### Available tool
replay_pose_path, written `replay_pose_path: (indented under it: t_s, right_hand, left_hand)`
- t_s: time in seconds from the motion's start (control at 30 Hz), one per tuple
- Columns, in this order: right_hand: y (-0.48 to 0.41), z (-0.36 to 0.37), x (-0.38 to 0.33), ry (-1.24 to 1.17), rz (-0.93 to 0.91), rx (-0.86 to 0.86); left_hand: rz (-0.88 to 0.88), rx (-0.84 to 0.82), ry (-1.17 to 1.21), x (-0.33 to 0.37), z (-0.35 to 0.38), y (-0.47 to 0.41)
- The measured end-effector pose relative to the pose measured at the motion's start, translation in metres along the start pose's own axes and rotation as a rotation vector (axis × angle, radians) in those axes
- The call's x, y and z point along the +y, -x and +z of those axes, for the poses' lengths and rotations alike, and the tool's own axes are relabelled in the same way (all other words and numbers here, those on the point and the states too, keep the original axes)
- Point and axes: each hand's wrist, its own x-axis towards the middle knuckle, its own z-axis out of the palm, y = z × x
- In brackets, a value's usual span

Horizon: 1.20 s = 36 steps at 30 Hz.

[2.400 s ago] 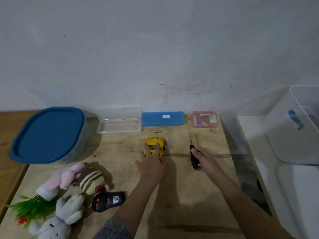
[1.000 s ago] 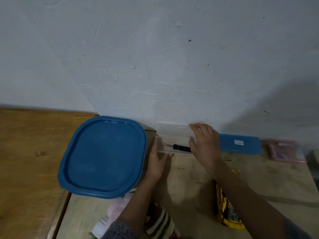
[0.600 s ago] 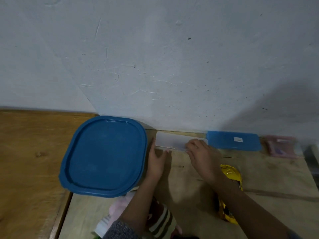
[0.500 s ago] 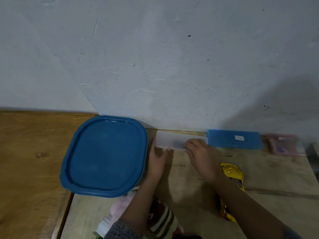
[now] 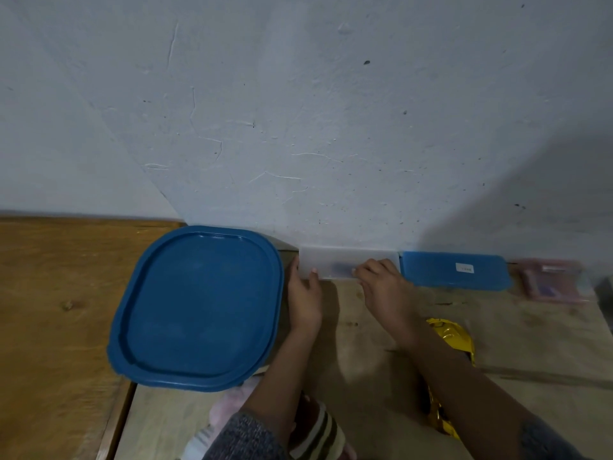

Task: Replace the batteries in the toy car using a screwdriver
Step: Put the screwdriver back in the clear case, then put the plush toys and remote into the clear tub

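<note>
Left grip [image 5: 305, 293] and right grip [image 5: 384, 290] curled on clear case [image 5: 345, 258] front edge | case abuts wall [image 5: 331, 127]

toy car [image 5: 451, 338] half hidden, plush [image 5: 318, 432] cropped

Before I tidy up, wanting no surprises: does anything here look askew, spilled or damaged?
Nothing spilled or broken. The clear case lies shut, left hand and right hand on it. Only hairline cracks in the wall, and the blue-lidded container straddling the tabletop seam, stand out.
</note>
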Motion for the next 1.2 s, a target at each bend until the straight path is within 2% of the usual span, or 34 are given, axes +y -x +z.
replay_pose_path:
  t_s: [0.3, 0.4, 0.47, 0.5, 0.67, 0.77, 0.87, 0.93, 1.0, 1.07, 1.2]
  right_hand:
    - [0.002, -0.01, 0.005, -0.03, -0.023, -0.024]
    - [0.004, -0.02, 0.012, -0.346, 0.056, -0.081]
    - [0.007, -0.036, 0.015, -0.566, 0.155, -0.212]
    - [0.011, -0.046, 0.015, -0.6, 0.196, -0.244]
    - [0.03, -0.085, -0.016, -0.663, 0.297, -0.064]
    - [0.034, -0.094, -0.068, -0.712, 0.259, -0.073]
    - [0.026, -0.088, -0.137, -0.725, 0.139, -0.125]
    - [0.02, -0.079, -0.182, -0.702, 0.032, -0.134]
    - [0.017, -0.065, -0.225, -0.628, -0.071, -0.166]
    - [0.016, -0.049, -0.262, -0.566, -0.132, -0.248]
    - [0.009, -0.024, -0.314, -0.383, -0.136, -0.368]
  left_hand:
    - [0.115, 0.077, -0.127, -0.006, 0.01, 0.005]
    - [0.094, 0.036, -0.195, -0.004, 0.007, 0.008]
    - [0.08, -0.006, -0.235, 0.003, 0.002, 0.02]
    - [0.092, -0.023, -0.248, 0.007, -0.002, 0.031]
    - [0.252, -0.185, -0.22, 0.036, -0.057, 0.1]
    - [0.217, -0.105, 0.03, 0.045, -0.117, 0.129]
    - [0.246, 0.158, 0.288, 0.045, -0.185, 0.138]
    - [0.231, 0.318, 0.39, 0.039, -0.229, 0.128]
    - [0.206, 0.37, 0.371, 0.025, -0.271, 0.107]
    - [0.144, 0.304, 0.233, 0.005, -0.299, 0.082]
    - [0.124, -0.05, -0.062, -0.024, -0.316, 0.051]
